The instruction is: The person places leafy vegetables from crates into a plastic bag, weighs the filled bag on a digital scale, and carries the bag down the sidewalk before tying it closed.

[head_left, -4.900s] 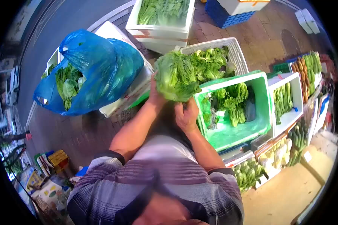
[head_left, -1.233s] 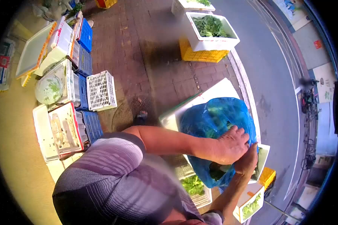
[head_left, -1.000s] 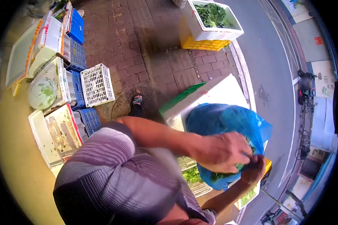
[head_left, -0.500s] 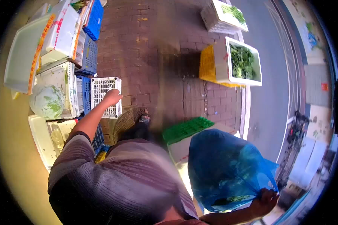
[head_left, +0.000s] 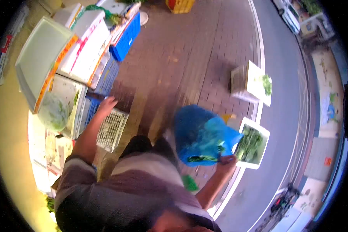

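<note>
Blue bag (head_left: pixel 197 127) in right hand (head_left: pixel 228 161), greens (head_left: pixel 202 159) inside blurred

Yellowish glare brightens the left; edges curve.

The brick pavement (head_left: pixel 185 50) bore a white slatted crate (head_left: pixel 113 130). Blue crates (head_left: pixel 107 79) stood just left of it, a pale crate (head_left: pixel 237 82) well to its right, a yellow crate (head_left: pixel 181 5) far beyond it.

The blue bag (head_left: pixel 195 129) partly veiled its greens (head_left: pixel 202 159); the right fingers (head_left: pixel 225 159) were blurred; the top edge cut a yellow crate (head_left: pixel 181 5).
</note>
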A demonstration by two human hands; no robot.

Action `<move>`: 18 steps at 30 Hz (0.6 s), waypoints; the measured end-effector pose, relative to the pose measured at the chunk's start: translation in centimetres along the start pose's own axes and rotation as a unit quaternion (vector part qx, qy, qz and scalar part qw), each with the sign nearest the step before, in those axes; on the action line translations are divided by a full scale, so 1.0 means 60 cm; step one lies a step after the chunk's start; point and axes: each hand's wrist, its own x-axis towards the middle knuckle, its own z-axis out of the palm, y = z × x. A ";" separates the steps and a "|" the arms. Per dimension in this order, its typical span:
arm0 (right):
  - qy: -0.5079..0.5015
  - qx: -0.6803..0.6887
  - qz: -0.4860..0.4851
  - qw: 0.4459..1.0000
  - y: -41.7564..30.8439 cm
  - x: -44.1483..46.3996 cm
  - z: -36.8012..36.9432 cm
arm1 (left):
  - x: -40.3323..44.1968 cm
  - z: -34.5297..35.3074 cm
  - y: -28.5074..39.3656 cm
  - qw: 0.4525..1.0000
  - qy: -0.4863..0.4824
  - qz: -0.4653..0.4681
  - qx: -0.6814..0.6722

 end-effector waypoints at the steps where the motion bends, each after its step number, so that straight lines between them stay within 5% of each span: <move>1: 0.044 -0.005 0.023 0.999 0.028 0.044 0.048 | -0.032 -0.045 0.037 0.999 0.009 -0.049 -0.001; 2: 0.068 0.018 0.096 0.993 0.061 0.113 0.065 | -0.040 -0.064 0.007 0.995 0.052 -0.076 0.049; 3: 0.095 -0.014 0.058 0.994 0.072 0.091 0.153 | -0.040 -0.063 -0.147 0.990 0.044 -0.119 -0.066; 4: 0.029 -0.040 0.071 0.996 0.096 0.166 0.147 | -0.087 -0.086 -0.083 0.981 0.053 -0.178 -0.061; 8: 0.037 -0.071 0.078 0.994 0.106 0.313 0.337 | -0.145 -0.032 -0.140 0.897 0.054 -0.403 -0.172; 12: 0.025 -0.111 0.067 0.991 0.079 0.410 0.544 | -0.079 0.061 -0.060 0.782 0.042 -0.548 -0.295; 15: 0.053 -0.131 0.048 0.989 0.072 0.488 0.693 | 0.090 0.062 0.036 0.756 0.037 -0.501 -0.420; 16: 0.071 -0.130 0.036 0.988 0.076 0.505 0.734 | 0.170 0.103 -0.036 0.781 0.027 -0.500 -0.375; 17: 0.028 -0.153 0.041 0.987 0.064 0.503 0.785 | 0.250 0.062 0.040 0.814 -0.001 -0.466 -0.347; 18: 0.026 -0.157 0.036 0.987 0.061 0.525 0.819 | 0.316 0.061 -0.014 0.878 -0.069 -0.369 -0.297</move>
